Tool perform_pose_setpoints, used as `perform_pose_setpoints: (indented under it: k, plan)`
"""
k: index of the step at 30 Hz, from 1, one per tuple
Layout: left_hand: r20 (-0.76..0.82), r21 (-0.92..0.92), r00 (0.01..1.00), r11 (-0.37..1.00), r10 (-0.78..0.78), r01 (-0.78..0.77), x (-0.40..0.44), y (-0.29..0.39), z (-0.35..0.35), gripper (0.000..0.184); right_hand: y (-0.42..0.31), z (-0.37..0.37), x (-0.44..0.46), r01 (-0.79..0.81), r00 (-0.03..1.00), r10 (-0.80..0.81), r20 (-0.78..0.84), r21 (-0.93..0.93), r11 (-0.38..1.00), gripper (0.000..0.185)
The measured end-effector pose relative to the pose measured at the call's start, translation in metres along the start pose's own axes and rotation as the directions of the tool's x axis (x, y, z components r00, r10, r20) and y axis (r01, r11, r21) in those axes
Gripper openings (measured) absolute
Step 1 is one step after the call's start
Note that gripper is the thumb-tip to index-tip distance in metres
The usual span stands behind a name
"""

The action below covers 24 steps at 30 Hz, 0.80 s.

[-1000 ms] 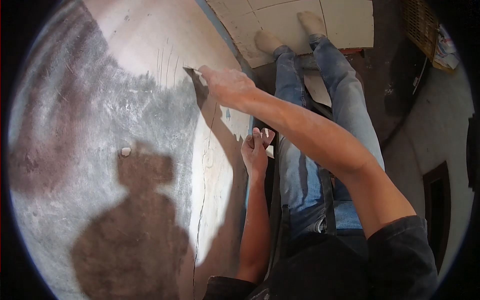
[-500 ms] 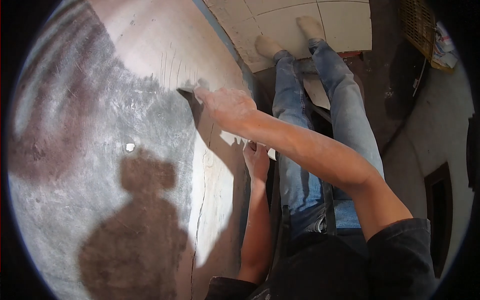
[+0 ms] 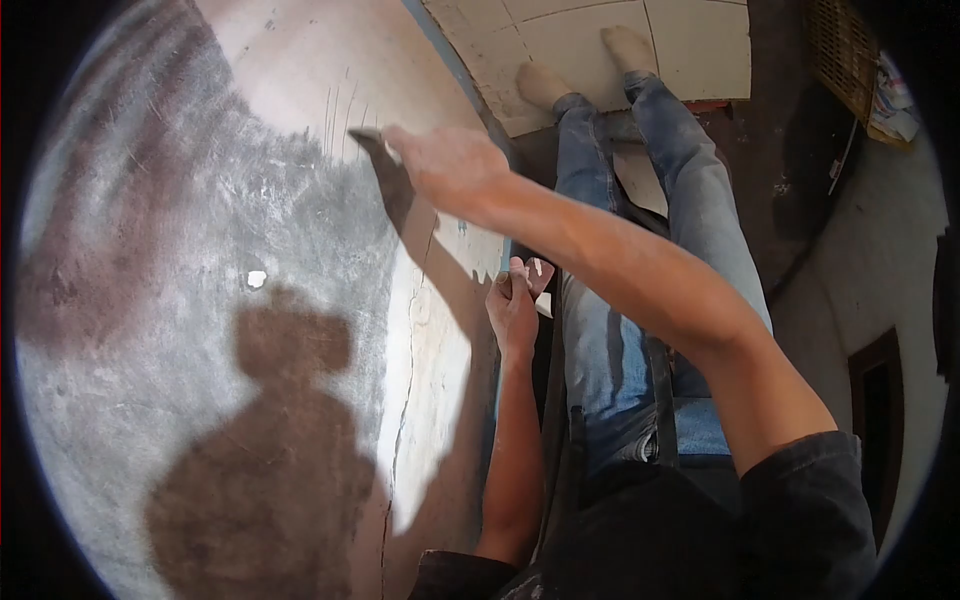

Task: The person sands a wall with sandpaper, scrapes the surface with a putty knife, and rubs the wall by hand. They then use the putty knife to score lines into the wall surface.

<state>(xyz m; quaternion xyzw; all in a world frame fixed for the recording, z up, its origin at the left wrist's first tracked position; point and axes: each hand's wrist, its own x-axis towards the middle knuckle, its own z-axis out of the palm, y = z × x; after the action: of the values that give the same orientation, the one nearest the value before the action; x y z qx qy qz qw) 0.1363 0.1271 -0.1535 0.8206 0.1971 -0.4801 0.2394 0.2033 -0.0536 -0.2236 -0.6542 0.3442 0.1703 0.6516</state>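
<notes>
My right hand (image 3: 455,168) is closed around a putty knife (image 3: 367,140), whose dark blade lies at or close against the wall (image 3: 300,210). Thin vertical streaks mark the pale surface just above the blade. Beneath my right forearm, my left hand (image 3: 514,305) is closed, thumb up, on a small flat piece (image 3: 540,274) with white smears. Its full shape is partly hidden, so I cannot make out its kind. The wall is grey and rough on the left, pale and smoother toward the top.
A long crack (image 3: 408,400) runs down the pale wall strip near its right edge. Beyond my jeans-clad legs, my bare feet stand by a tiled ledge (image 3: 690,50). A yellow crate (image 3: 838,50) is at top right. My shadow falls across the lower wall.
My right hand and the putty knife have moved up the wall. My left hand has turned slightly, showing more of the flat piece.
</notes>
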Motion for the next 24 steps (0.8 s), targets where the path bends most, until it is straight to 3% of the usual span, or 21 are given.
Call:
perform_pose_setpoints:
  k: [2,5,10,14,19,22,24]
  plan:
    - [-0.004,-0.100,0.999,0.994,0.047,-0.047,0.004,-0.009,0.006,0.032,-0.005,0.003,-0.019,0.032,0.999,-0.032,0.023,-0.015,0.999,0.030]
    - [0.050,0.148,0.991,0.981,0.123,-0.129,0.013,-0.019,-0.009,0.036,-0.009,0.002,-0.022,0.015,0.997,-0.014,0.076,-0.022,1.000,0.033]
    - [0.000,0.036,1.000,0.999,0.000,0.000,0.003,0.002,0.001,0.040,-0.004,-0.005,0.007,-0.015,1.000,0.015,0.013,-0.017,1.000,0.036]
    - [-0.017,0.078,0.996,0.993,-0.082,0.083,0.007,-0.005,-0.005,0.042,0.005,-0.008,0.018,-0.085,0.996,0.083,0.023,0.078,0.993,0.036]
    - [-0.040,0.135,0.996,0.988,-0.075,0.080,-0.005,0.014,-0.005,0.044,0.058,0.009,-0.004,-0.107,0.994,0.108,0.006,0.216,0.970,0.038]
    - [-0.034,0.132,0.993,0.984,-0.114,0.118,-0.010,0.023,0.004,0.047,0.091,0.019,-0.042,-0.084,0.972,0.131,-0.195,0.231,0.969,0.037]
    - [-0.020,0.092,0.990,0.986,-0.137,0.138,-0.012,0.026,0.010,0.049,0.107,0.022,-0.070,-0.040,0.973,0.096,-0.211,0.256,0.966,0.035]
